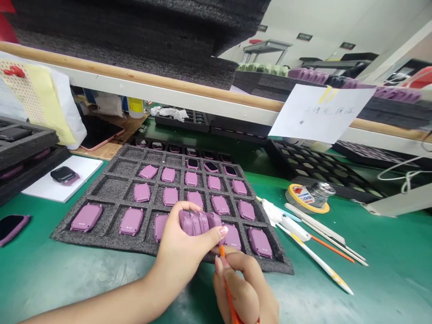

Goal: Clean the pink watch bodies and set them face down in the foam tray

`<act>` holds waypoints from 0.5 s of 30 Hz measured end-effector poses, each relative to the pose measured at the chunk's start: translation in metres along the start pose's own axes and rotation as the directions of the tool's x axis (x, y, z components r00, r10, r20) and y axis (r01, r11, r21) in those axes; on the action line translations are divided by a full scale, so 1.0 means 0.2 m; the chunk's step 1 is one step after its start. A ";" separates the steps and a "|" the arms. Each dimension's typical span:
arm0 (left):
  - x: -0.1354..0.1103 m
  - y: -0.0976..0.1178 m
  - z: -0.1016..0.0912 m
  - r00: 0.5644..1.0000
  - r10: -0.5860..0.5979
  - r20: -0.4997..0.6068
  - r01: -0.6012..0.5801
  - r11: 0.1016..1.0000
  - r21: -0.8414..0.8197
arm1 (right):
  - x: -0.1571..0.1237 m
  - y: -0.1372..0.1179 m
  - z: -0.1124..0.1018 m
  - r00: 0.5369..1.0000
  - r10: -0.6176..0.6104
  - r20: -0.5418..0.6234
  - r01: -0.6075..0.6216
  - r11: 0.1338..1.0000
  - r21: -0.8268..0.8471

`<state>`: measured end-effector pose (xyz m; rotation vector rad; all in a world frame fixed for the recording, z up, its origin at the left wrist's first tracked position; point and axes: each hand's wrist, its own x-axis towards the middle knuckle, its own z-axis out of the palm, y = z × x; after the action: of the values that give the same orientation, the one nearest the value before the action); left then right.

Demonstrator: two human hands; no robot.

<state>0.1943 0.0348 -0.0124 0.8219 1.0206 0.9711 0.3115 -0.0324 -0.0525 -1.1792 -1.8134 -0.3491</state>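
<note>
Left hand (182, 258) clenches a stack of purple cases (199, 222); right hand (241, 288) pinches an orange stick (224, 274). Foam tray (113, 238) sits on green table (84, 281), paper note (322, 113) upper right.

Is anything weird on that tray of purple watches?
Yes. On the gray foam tray, three watches near the back lie with their black screens up, while most others show purple backs.

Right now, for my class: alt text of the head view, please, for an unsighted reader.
The left hand holds purple watch cases above a grey foam tray of more, while the right hand pinches an orange tool.
</note>
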 end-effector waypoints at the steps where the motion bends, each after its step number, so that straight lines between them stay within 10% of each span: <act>1: 0.00 0.00 0.00 1.000 0.005 0.002 -0.005 1.000 0.008 | -0.01 0.00 0.00 1.000 -0.012 0.000 0.012 1.000 0.003; 15: 0.01 -0.01 0.00 0.999 0.030 0.017 -0.030 0.999 0.015 | 0.03 -0.01 0.01 0.998 -0.003 -0.066 0.006 0.999 0.036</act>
<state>0.1950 0.0358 -0.0158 0.8587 1.0049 0.9821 0.3084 -0.0291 -0.0490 -1.1262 -1.7589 -0.3524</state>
